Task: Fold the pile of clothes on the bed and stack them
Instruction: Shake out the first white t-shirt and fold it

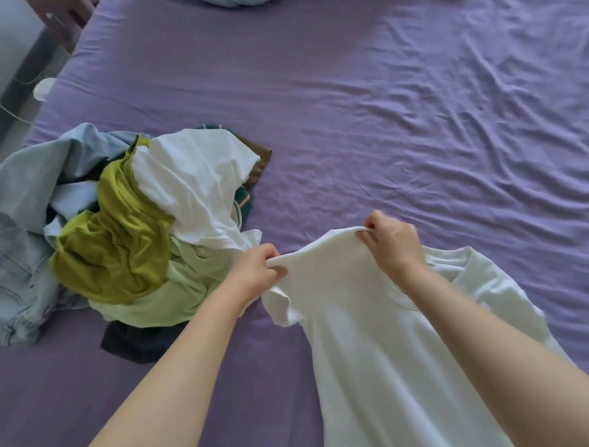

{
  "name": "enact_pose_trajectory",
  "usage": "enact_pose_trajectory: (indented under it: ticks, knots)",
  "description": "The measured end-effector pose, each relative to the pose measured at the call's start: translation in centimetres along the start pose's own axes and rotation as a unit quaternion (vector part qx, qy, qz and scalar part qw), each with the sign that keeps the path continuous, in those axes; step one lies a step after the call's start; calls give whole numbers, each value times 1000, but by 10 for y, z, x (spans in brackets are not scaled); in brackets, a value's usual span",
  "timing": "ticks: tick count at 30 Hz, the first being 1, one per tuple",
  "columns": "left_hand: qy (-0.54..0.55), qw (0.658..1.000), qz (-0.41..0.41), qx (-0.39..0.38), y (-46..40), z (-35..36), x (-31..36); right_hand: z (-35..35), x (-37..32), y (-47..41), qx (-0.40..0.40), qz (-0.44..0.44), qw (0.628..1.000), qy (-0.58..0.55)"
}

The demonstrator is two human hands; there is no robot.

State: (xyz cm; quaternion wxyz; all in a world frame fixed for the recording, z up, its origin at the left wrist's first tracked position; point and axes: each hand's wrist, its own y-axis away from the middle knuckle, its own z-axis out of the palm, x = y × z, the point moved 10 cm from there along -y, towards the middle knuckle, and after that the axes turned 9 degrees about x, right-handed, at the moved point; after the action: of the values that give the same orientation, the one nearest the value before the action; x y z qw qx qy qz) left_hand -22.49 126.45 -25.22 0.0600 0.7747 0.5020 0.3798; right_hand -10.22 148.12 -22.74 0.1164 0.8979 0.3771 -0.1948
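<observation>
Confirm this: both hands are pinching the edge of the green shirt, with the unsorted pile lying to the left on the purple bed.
Wrong colour. In the head view the left hand and right hand pinch a white shirt; the green shirt lies in the pile on the purple bed.

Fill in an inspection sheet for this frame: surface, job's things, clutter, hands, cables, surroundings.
Surface: purple bedsheet, wrinkled, most on the right.
Job's things: white T-shirt lifted by one edge, the rest trailing on the sheet; unfolded pile at left with an olive-green garment, a white top, light denim, a pale green piece and dark pieces. No folded stack seen.
Clutter: blue fabric at the far edge.
Hands: left hand and right hand each pinch the T-shirt's raised edge.
Cables: thin cord beside the bed, far left.
Surroundings: floor and furniture at upper left, unclear.
</observation>
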Motion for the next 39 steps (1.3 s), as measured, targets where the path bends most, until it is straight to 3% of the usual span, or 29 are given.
enact_pose_trajectory:
  ticks: [4, 7, 10, 13, 15, 16, 18, 20, 24, 26, 31, 34, 37, 39]
  knots:
    - [-155, 987, 30, -23, -12, 27, 2, 28, -10, -1, -32, -24, 997, 71]
    - [-287, 953, 61, 75, -22, 15, 16, 15, -11, -15, 32, -10, 999, 35]
    - [-404, 898, 102, 139, -17, 11, 31, 24, -13, -15, -25, -47, 998, 14]
    - [-357, 872, 267, 203, 17, 33, 78, 3, 10, 15, 8, -46, 999, -24]
    - [-308, 871, 359, 136, 41, 74, 101, -16, 50, 40, 44, 6, 998, -35]
    - [-310, 884, 342, 70, 43, 98, 99, -26, 73, 53, 53, 38, 997, -28]
    - [-331, 919, 212, -42, 38, 128, 67, -44, 122, 78, 68, 96, 993, -7]
    - [-347, 930, 107, -50, 27, 126, 40, -60, 169, 102, 73, 164, 984, 9]
    - [-387, 919, 56, -41, 26, 125, 53, -69, 227, 142, 19, 253, 967, -4]
    - [-387, 917, 98, -18, 37, 138, 91, -63, 235, 152, -9, 260, 966, 11]
    - [-274, 910, 312, -9, 54, 198, 212, -61, 253, 152, -49, 308, 950, 6]
    - [-271, 873, 404, -35, 50, 239, 271, -72, 256, 146, -39, 259, 965, -13]
    - [-310, 835, 444, -98, 44, 280, 309, -80, 264, 144, -37, 230, 972, -32]
    - [-369, 788, 476, -126, 41, 299, 322, -82, 273, 143, -53, 218, 974, -15]
